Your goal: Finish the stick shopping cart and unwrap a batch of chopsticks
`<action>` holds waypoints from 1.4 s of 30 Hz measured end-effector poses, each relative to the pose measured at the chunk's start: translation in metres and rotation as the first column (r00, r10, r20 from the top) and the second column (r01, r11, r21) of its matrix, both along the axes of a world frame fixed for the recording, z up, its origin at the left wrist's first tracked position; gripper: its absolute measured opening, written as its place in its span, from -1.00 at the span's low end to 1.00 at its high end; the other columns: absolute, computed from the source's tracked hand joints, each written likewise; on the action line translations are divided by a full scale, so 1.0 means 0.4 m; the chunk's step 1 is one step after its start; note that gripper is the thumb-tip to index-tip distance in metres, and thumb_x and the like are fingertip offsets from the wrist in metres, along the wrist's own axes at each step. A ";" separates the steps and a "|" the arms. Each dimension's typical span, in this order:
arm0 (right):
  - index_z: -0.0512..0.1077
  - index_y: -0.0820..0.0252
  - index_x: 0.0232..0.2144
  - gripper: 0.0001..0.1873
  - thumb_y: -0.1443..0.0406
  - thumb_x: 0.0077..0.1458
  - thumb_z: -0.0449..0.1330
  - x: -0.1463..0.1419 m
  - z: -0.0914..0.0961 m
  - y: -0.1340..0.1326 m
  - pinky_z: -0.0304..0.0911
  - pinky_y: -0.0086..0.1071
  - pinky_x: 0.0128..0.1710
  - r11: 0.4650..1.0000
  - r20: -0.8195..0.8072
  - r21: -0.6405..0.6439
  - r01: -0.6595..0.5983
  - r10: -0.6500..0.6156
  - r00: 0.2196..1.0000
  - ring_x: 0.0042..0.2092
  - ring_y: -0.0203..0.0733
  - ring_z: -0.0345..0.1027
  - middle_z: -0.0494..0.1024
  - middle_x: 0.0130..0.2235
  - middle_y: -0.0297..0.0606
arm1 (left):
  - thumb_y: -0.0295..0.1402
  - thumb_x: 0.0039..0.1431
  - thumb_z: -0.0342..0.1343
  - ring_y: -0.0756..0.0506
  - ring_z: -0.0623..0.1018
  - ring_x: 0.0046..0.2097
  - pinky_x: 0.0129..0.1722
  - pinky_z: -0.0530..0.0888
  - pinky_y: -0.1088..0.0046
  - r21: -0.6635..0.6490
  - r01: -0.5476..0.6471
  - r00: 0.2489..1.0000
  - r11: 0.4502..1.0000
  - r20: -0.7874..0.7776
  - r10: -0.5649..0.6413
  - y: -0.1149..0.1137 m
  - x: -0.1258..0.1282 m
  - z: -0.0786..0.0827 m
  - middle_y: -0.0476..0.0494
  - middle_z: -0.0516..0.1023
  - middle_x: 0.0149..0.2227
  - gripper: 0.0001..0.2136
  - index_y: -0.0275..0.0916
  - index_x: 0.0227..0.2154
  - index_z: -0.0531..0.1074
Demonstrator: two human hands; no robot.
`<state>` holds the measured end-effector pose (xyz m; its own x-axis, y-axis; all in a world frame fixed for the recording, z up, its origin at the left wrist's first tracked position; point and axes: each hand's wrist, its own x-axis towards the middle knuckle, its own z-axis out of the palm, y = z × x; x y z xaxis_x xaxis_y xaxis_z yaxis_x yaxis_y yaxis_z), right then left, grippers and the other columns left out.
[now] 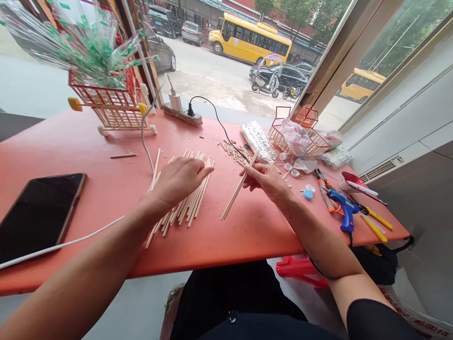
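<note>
My left hand [182,178] rests palm down on a spread pile of thin wooden sticks [191,200] in the middle of the orange table [106,189], fingers stretched flat over them. My right hand [265,179] is closed on two or three wooden sticks [236,191] that slant from the hand down toward the table's front. The two hands are about a hand's width apart.
A black phone [38,212] and white cable [63,244] lie at left. A red wire basket with plastic wrap [106,89] and a power strip [182,113] stand at the back. A blue glue gun [345,205], pliers, small caps and another wire frame [300,134] lie at right.
</note>
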<state>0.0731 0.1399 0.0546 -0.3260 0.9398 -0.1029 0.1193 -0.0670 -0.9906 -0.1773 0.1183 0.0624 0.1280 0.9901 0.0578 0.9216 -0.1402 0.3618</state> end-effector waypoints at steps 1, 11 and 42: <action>0.62 0.20 -0.39 -0.30 -0.30 -0.18 0.53 0.000 0.000 0.000 0.32 -0.48 -0.52 1.000 0.006 0.026 0.000 0.000 1.000 -0.45 -0.26 0.56 0.62 -0.51 -0.29 | -0.06 0.39 0.06 -0.26 0.63 -0.26 -0.25 0.49 0.29 -0.023 0.103 0.981 0.994 0.165 -0.097 0.000 0.009 -0.011 -0.30 0.68 -0.38 -0.58 -0.23 -0.40 0.66; 0.62 0.09 -0.37 -0.49 -0.16 0.35 0.25 -0.011 0.063 -0.091 0.41 -0.26 -0.21 0.734 0.286 0.675 -0.078 -0.162 0.944 -0.31 -0.16 0.49 0.64 -0.36 -0.23 | -0.15 0.20 0.24 -0.09 0.60 -0.40 -0.31 0.52 0.45 -0.012 0.419 0.599 0.908 0.755 -0.266 -0.058 0.101 -0.035 -0.10 0.61 -0.53 -0.73 -0.21 -0.47 0.66; 0.59 0.12 0.17 -0.50 0.07 0.28 0.29 0.425 0.159 -0.196 0.54 -0.09 -0.05 0.830 0.715 0.552 0.085 -0.523 0.463 -0.10 0.06 0.64 0.74 -0.01 -0.04 | 0.09 -0.07 0.52 -0.14 0.65 -0.41 -0.22 0.71 0.20 -0.256 0.336 0.361 0.906 0.924 0.128 -0.044 0.083 -0.063 -0.18 0.67 -0.40 -0.50 -0.28 -0.34 0.63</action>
